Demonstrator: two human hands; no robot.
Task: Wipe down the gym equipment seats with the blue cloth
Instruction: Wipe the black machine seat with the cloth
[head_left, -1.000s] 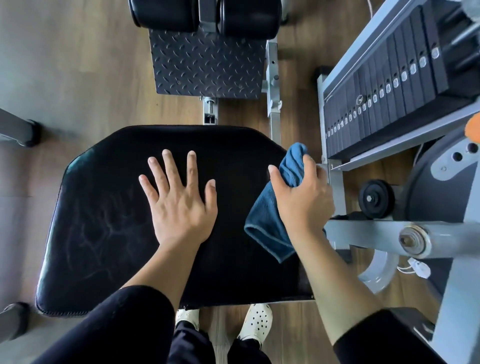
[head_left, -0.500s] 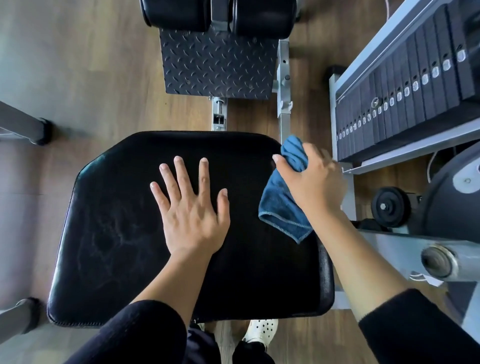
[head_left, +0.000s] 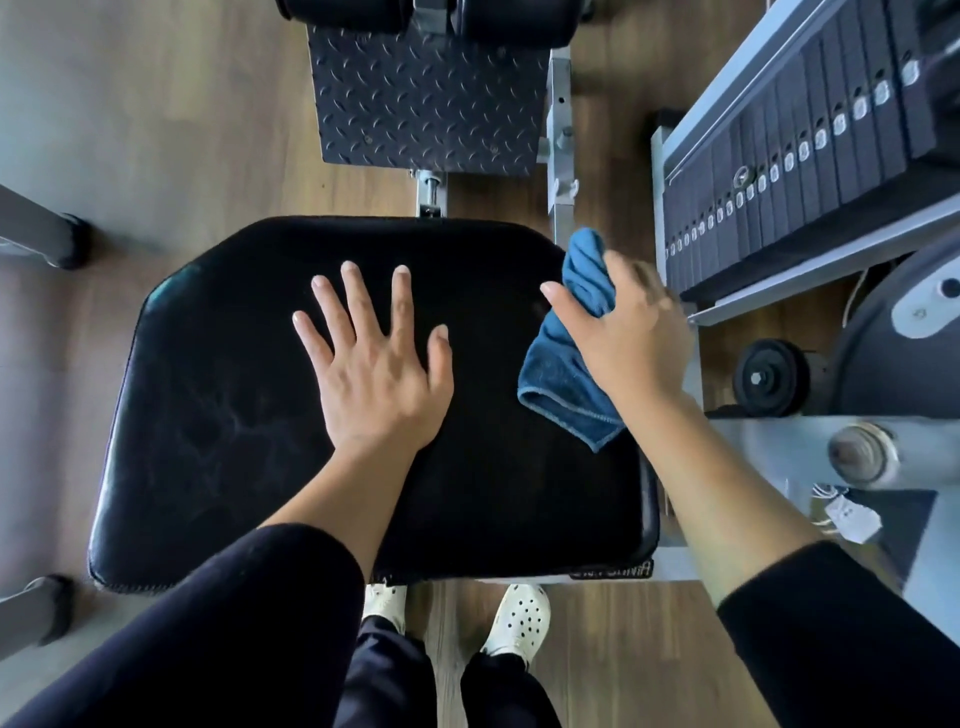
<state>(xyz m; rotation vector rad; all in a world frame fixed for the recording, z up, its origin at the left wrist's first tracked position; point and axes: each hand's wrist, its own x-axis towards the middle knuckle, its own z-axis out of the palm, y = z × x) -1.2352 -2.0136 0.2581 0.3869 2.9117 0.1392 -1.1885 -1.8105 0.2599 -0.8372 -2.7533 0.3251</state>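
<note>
Wood-floor gym, black seat (head_left: 249, 415) shows smears at left, so wiping looks early: left hand (head_left: 376, 379) flat, fingers spread; right hand (head_left: 631, 343) grips blue cloth (head_left: 558, 384) at seat's right edge.

Dark label (head_left: 610, 569) below seat (head_left: 234, 389) front edge: upside-down lettering, unreadable. White stickers (head_left: 803, 150) on weight plates (head_left: 852, 62): too small to read.

Left hand (head_left: 379, 384) flat, fingers (head_left: 358, 299) spread; right hand (head_left: 634, 338) curled in grip.
</note>
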